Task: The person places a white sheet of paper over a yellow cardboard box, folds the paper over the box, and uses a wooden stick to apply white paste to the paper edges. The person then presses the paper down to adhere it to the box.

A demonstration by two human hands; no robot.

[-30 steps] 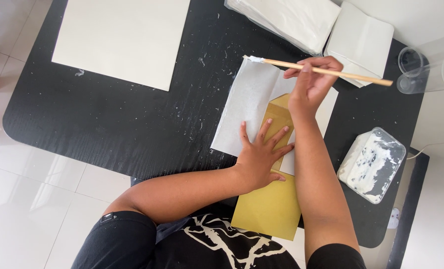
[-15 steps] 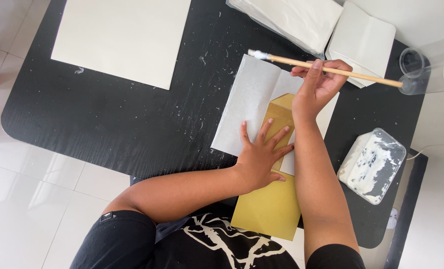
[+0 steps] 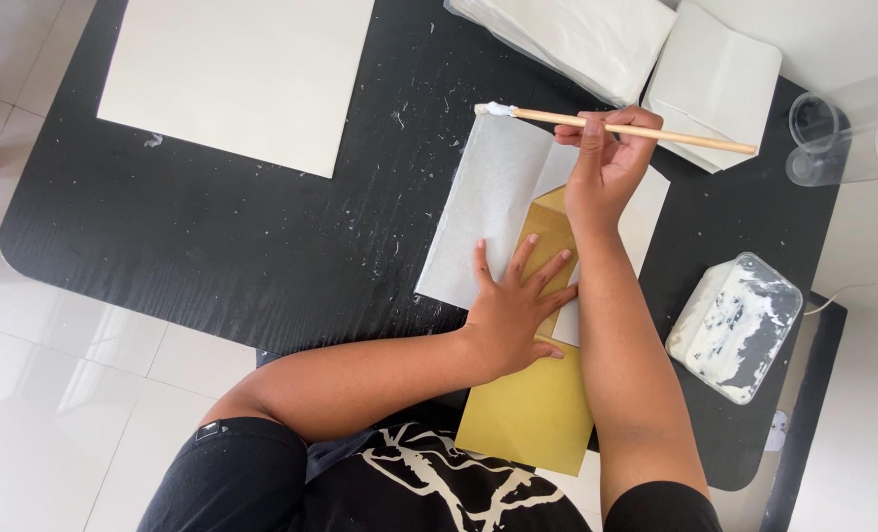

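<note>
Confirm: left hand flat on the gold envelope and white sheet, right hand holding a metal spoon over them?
Not a spoon. The head view shows the right hand holding a wooden-handled brush, white paste on its tip. The left hand does lie flat on the gold envelope and white sheet.

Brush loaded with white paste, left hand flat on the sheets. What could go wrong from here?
1. The brush tip, loaded with white paste, sits at the white sheet's top corner; paste may smear onto the black table.
2. The left hand presses both sheet and gold paper; lifting it could shift them.
3. The right hand could drip paste carrying the brush to the paste tub.
</note>
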